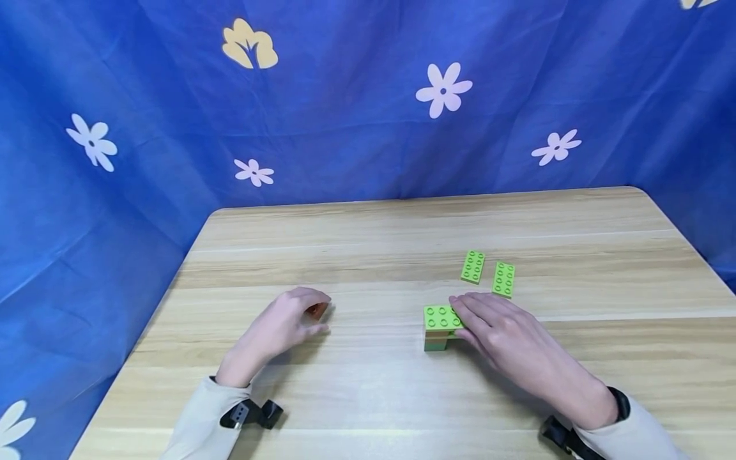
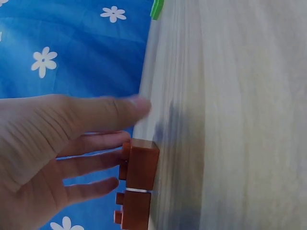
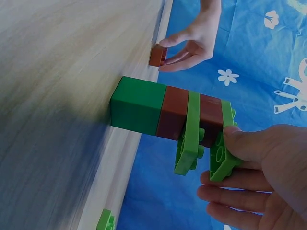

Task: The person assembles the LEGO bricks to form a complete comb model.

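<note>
A small tower of building bricks (image 1: 435,338) stands on the table to the right of the middle. In the right wrist view it has a dark green block (image 3: 136,108) at its foot, then a brown brick (image 3: 172,115), a thin light green brick (image 3: 193,112), another brown brick (image 3: 211,112) and a light green top brick (image 3: 222,163). My right hand (image 1: 512,335) pinches the overhanging end of that top brick between thumb and fingers. The left hand (image 1: 282,326) is around two reddish-brown bricks (image 2: 141,165), fingertips at their studded side, thumb held apart from them.
Two loose light green bricks (image 1: 473,266) lie on the table (image 1: 368,243) beyond the right hand, a little apart from each other. A blue flowered cloth (image 1: 356,128) hangs behind the table and down its left side.
</note>
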A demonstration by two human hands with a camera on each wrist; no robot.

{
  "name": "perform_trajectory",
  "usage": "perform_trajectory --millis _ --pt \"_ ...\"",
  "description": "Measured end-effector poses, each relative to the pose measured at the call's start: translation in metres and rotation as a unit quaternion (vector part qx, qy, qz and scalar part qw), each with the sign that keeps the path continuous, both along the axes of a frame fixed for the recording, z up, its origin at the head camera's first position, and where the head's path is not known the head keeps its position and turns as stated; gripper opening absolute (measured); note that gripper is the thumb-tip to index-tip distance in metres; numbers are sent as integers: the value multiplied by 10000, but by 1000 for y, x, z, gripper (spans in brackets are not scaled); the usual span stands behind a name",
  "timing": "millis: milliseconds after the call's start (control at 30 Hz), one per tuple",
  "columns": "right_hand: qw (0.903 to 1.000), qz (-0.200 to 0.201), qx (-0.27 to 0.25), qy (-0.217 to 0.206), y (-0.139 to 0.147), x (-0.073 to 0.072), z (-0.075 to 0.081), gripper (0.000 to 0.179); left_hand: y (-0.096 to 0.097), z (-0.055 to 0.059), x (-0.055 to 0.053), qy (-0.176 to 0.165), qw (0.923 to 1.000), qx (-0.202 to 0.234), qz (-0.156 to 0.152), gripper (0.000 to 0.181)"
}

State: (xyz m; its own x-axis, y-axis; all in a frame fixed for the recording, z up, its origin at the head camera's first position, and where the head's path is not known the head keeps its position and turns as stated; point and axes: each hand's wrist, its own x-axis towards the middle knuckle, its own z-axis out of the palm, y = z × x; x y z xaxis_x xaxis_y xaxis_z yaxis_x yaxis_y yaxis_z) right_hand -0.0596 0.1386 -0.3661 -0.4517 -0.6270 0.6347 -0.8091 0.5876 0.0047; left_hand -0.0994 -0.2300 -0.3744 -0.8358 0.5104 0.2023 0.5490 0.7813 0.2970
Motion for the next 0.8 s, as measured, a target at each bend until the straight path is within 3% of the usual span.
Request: perform_trajectory --millis 200,333,800 --pt "10000 5 -11 -5 -1 0 0 55 -3 -3 -2 241 9992 -19 -327 34" --pt "10000 1 -27 -8 -1 0 0 54 -3 -5 -3 354 9989 0 -302 32" --pt "9999 45 -80 -44 1 -1 0 53 1 -1 -5 184 9975 -381 573 53"
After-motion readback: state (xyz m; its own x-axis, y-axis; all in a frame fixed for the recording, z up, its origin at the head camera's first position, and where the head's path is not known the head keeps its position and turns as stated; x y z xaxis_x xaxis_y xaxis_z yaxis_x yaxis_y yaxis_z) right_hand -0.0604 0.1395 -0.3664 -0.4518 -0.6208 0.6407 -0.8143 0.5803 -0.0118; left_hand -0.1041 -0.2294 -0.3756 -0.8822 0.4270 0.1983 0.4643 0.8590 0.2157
